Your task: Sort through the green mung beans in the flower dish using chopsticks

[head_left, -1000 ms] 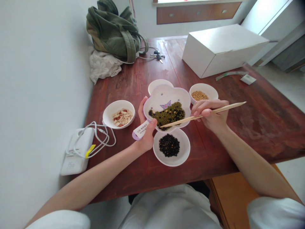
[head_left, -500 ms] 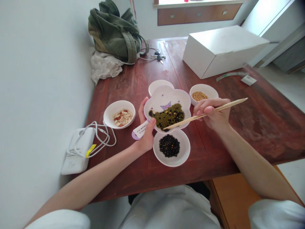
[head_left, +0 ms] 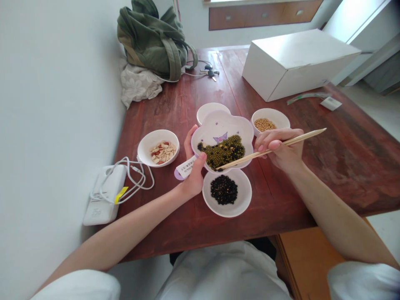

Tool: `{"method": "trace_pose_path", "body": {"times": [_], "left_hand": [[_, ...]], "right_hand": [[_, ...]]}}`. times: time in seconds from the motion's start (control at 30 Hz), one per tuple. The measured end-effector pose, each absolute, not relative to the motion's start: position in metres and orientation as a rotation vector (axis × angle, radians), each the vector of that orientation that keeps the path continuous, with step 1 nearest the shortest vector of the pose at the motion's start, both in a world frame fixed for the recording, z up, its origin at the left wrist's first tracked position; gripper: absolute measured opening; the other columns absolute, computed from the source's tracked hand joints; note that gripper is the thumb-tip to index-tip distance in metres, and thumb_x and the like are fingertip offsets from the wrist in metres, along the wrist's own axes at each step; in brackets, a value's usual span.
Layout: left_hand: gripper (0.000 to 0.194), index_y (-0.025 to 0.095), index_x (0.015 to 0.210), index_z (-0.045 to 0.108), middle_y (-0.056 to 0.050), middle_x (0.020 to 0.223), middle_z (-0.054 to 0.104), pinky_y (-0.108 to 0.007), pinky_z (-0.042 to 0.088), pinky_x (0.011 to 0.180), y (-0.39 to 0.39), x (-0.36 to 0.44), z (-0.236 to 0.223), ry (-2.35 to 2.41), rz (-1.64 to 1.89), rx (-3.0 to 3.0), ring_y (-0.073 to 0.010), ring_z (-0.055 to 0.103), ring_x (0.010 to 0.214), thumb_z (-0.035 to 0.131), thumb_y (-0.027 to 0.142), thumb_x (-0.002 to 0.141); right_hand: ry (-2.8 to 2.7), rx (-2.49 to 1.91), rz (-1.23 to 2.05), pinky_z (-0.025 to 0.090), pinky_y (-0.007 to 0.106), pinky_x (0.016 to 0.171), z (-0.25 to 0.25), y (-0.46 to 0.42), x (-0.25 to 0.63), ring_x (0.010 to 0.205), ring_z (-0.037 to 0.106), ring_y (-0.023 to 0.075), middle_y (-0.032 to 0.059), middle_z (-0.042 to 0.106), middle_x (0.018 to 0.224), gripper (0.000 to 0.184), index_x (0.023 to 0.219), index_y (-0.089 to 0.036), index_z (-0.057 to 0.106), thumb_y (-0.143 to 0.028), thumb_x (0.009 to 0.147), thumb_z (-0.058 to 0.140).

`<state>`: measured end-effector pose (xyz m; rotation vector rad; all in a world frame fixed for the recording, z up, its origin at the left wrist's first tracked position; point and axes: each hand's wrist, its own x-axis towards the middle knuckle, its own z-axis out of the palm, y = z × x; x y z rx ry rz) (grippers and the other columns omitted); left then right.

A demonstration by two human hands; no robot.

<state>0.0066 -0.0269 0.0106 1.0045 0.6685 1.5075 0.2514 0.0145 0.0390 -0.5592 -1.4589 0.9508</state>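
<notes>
My left hand (head_left: 193, 166) grips the left rim of a flower-shaped white plate (head_left: 218, 127), tilted toward me, holding a heap of green and dark beans (head_left: 223, 151). A label hangs from the plate by my thumb. My right hand (head_left: 279, 148) is closed on a pair of wooden chopsticks (head_left: 271, 149), whose tips rest at the plate's near edge among the beans. Just below the plate sits a white bowl of black beans (head_left: 223, 189). A bowl of yellow soybeans (head_left: 265, 123) stands right of the plate, close to my right hand.
A bowl of peanuts and pale seeds (head_left: 158, 148) and an empty white bowl (head_left: 208, 110) stand on the red wooden table (head_left: 343, 158). A white charger with cable (head_left: 108, 193) lies left. A green backpack (head_left: 153, 39), keys and a white box (head_left: 293, 60) are farther back.
The view has shifted slightly. The chopstick tips have drawn a little to the right along the plate's near edge. Both hands keep their holds.
</notes>
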Motion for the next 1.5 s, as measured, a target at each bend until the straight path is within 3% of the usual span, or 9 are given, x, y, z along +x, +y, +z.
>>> {"method": "trace_pose_path", "body": {"times": [0.23,0.53,0.73,0.93,1.03,1.3,1.5], "left_hand": [[0.065,0.036,0.172,0.05,-0.004,0.16,0.073,-0.048,0.035,0.144,-0.027,0.007,0.01,0.636,1.501,1.002,-0.0275,0.043,0.172,0.069,0.039,0.109],[0.072,0.036,0.169,0.052,-0.004,0.163,0.071,-0.048,0.036,0.143,-0.028,0.007,0.014,0.686,1.5,0.955,-0.0313,0.047,0.17,0.077,0.048,0.103],[0.073,0.038,0.173,0.046,-0.004,0.162,0.072,-0.048,0.036,0.144,-0.028,0.006,0.013,0.662,1.501,0.975,-0.0297,0.047,0.17,0.073,0.044,0.106],[0.076,0.039,0.171,0.049,-0.006,0.164,0.07,-0.053,0.039,0.142,-0.028,0.007,0.013,0.714,1.501,0.981,-0.0333,0.044,0.171,0.078,0.053,0.102],[0.076,0.037,0.17,0.052,-0.006,0.163,0.071,-0.052,0.038,0.142,-0.028,0.007,0.014,0.718,1.5,0.98,-0.0339,0.046,0.171,0.079,0.055,0.101],[0.071,0.034,0.167,0.055,-0.007,0.161,0.072,-0.052,0.038,0.143,-0.028,0.008,0.015,0.698,1.495,0.986,-0.0337,0.045,0.171,0.078,0.053,0.102],[0.071,0.036,0.167,0.054,-0.007,0.16,0.072,-0.052,0.039,0.142,-0.028,0.008,0.015,0.704,1.484,0.979,-0.0335,0.045,0.171,0.076,0.055,0.103]], "right_hand": [[-1.42,-0.582,0.972,0.038,0.029,0.034,0.037,0.015,0.252,0.047,0.063,0.0165,0.0051,0.073,0.06,0.034,0.074,-0.024,0.089,-0.055,0.089,0.093],[-1.269,-0.579,0.966,0.031,0.026,0.03,0.047,0.016,0.245,0.038,0.052,0.0114,0.0025,0.067,0.052,0.049,0.063,-0.022,0.081,-0.062,0.09,0.089],[-1.283,-0.707,0.892,0.032,0.027,0.032,0.042,0.014,0.244,0.045,0.056,0.0132,0.0042,0.072,0.059,0.042,0.068,-0.023,0.084,-0.059,0.087,0.093],[-1.403,-0.734,0.846,0.038,0.032,0.039,0.043,0.006,0.245,0.052,0.063,0.0183,0.0053,0.078,0.065,0.032,0.072,-0.027,0.088,-0.055,0.088,0.094],[-1.43,-0.748,0.835,0.04,0.033,0.041,0.046,0.004,0.245,0.053,0.064,0.019,0.0054,0.078,0.064,0.034,0.071,-0.028,0.088,-0.057,0.088,0.093],[-1.336,-0.672,0.789,0.031,0.033,0.035,0.052,0.011,0.251,0.044,0.057,0.0164,0.0037,0.069,0.056,0.047,0.064,-0.025,0.083,-0.063,0.09,0.089],[-1.417,-0.726,0.809,0.034,0.033,0.037,0.054,0.009,0.254,0.046,0.059,0.0175,0.005,0.073,0.059,0.043,0.067,-0.025,0.085,-0.061,0.093,0.087]]}}
